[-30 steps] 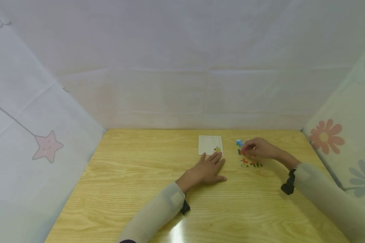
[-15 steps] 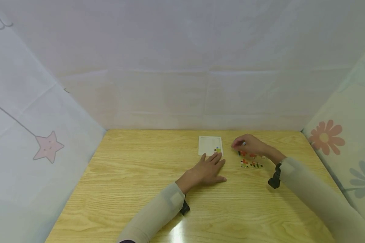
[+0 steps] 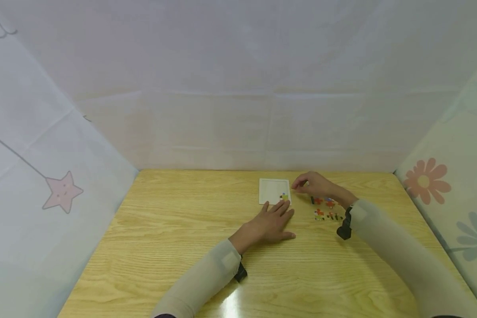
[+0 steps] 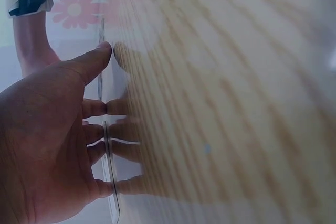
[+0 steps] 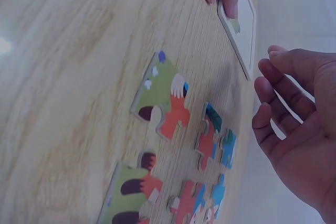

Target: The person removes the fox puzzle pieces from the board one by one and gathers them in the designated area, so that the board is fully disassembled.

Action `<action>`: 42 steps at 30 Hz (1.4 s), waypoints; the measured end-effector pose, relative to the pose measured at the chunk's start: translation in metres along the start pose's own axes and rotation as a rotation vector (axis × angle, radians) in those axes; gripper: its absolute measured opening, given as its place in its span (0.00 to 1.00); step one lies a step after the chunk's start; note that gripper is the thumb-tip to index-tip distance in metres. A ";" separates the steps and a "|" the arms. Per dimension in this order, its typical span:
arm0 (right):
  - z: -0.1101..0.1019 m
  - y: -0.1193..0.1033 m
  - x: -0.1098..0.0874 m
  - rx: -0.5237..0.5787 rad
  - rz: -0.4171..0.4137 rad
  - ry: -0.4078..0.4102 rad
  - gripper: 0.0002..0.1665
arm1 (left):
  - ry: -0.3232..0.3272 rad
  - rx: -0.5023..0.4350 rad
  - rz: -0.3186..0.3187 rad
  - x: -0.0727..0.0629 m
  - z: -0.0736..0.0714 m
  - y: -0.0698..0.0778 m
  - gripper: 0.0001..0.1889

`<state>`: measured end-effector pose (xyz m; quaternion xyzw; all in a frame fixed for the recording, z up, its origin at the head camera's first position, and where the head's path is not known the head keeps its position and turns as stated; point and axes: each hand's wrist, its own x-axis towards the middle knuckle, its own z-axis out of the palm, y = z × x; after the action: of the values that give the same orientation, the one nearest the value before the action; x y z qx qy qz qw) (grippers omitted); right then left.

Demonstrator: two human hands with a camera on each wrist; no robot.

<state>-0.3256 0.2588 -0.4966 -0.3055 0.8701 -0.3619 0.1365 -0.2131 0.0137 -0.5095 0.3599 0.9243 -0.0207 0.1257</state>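
Observation:
My left hand (image 3: 271,223) lies spread flat on the table, its fingertips right at the near edge of a small square puzzle board (image 3: 272,187). One yellow-green jigsaw piece (image 3: 284,196) sits in the board's lower right corner. Just right of the board is my right hand (image 3: 315,184), seen palm-side in the right wrist view (image 5: 307,98). Its fingers are curled, the thumb tip close to the index finger. No piece shows between them, and I cannot tell whether one is pinched there. Nearby lie loose jigsaw pieces, among them a green one with a red fox part (image 5: 165,95).
More loose jigsaw pieces (image 3: 335,216) lie in rows right of the board, some behind my right hand. The wooden table (image 3: 175,221) meets a pale cloth backdrop (image 3: 206,128). Each wrist carries a black strap mount (image 3: 344,227).
My right hand has moved left from over the loose pieces to beside the board's right edge. The left hand stays put.

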 end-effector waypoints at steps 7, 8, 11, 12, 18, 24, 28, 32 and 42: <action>0.006 -0.005 0.008 0.045 0.037 -0.014 0.12 | -0.002 0.005 0.005 0.000 -0.001 0.000 0.46; 0.007 -0.005 0.009 0.044 0.035 -0.014 0.12 | -0.001 0.004 0.005 0.000 -0.001 0.000 0.46; 0.008 -0.004 0.014 0.030 0.030 -0.014 0.12 | -0.001 0.008 0.008 0.000 -0.001 -0.001 0.46; 0.009 -0.003 0.015 0.027 0.027 -0.014 0.12 | 0.000 0.009 0.008 0.001 -0.001 -0.001 0.46; 0.013 0.001 0.023 0.055 0.015 -0.023 0.11 | 0.000 0.011 0.007 0.001 -0.001 0.000 0.46; 0.017 0.005 0.026 0.047 0.012 -0.026 0.10 | -0.003 0.005 0.008 0.000 -0.002 0.001 0.46; 0.019 0.007 0.027 0.033 -0.007 -0.036 0.09 | -0.002 0.000 0.006 0.000 -0.002 0.001 0.46; 0.020 0.008 0.027 0.024 -0.038 -0.042 0.09 | -0.003 -0.005 0.006 0.000 -0.002 0.001 0.45; 0.023 0.004 0.029 0.001 -0.085 -0.058 0.08 | -0.005 -0.039 0.011 -0.001 0.000 -0.001 0.45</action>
<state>-0.3400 0.2305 -0.5160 -0.3524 0.8518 -0.3589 0.1464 -0.2135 0.0125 -0.5089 0.3622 0.9222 -0.0028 0.1351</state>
